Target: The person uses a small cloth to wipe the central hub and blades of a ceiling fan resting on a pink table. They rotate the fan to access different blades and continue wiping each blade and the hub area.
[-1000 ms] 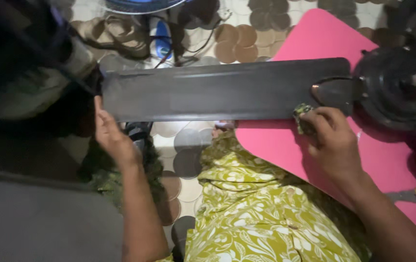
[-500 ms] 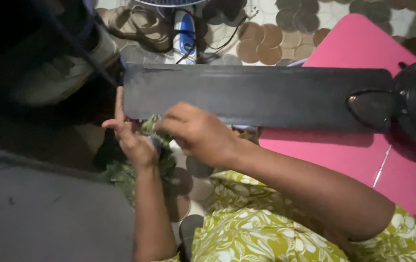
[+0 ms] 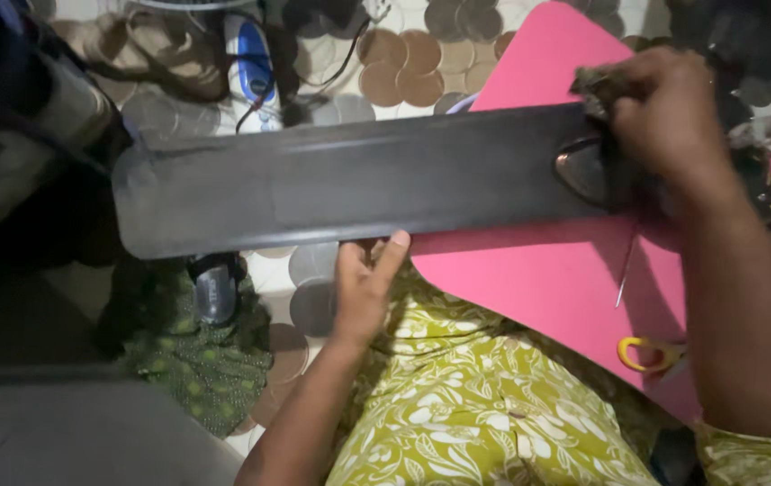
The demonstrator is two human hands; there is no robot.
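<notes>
The long dark fan blade (image 3: pixel 349 184) is lying crosswise over the pink sheet (image 3: pixel 538 270), its rounded tip pointing left, the left hand (image 3: pixel 363 283) steadying its near edge with open fingers while the right hand (image 3: pixel 664 112) is pinching a cloth (image 3: pixel 594 85) at its mounted end.

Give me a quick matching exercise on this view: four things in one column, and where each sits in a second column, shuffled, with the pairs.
Things:
1. left hand
2. right hand
3. scissors
4. pink sheet

Places:
A. lying on the pink sheet near the right forearm
B. at the near edge of the fan blade, thumb against it
C. under the hub end of the blade, spread on the patterned floor
D. at the hub end of the blade, closed on a small rag

Pairs: 1-B, 2-D, 3-A, 4-C
</notes>
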